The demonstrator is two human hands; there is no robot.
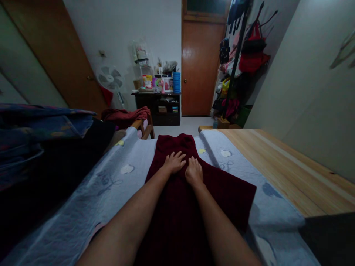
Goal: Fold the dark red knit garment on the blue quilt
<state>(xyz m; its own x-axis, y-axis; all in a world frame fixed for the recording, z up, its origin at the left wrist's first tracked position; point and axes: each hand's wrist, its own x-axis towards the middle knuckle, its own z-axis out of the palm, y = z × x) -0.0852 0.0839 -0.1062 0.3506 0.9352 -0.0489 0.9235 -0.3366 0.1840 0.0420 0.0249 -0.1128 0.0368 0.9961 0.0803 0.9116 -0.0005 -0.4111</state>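
Note:
A dark red garment [180, 210] lies spread over a light blue bedsheet [124, 188] in front of me. One wide, sleeve-like part of it stretches out to the right, and its narrower far end lies close to the bed's far edge. On its upper part rests my left hand [174, 162], palm down with the fingers apart. Just beside it, my right hand [194, 170] has its fingers bent and close together on the cloth, seemingly gripping a bit of it. My forearms cover some of the garment's nearer part.
A pile of dark and blue clothes [55, 147] lies along the left. Light wooden boards [277, 162] run along the right side. Beyond the bed stand a wooden chair [146, 127] with red cloth, a dark cabinet [166, 118] and a white fan [111, 77].

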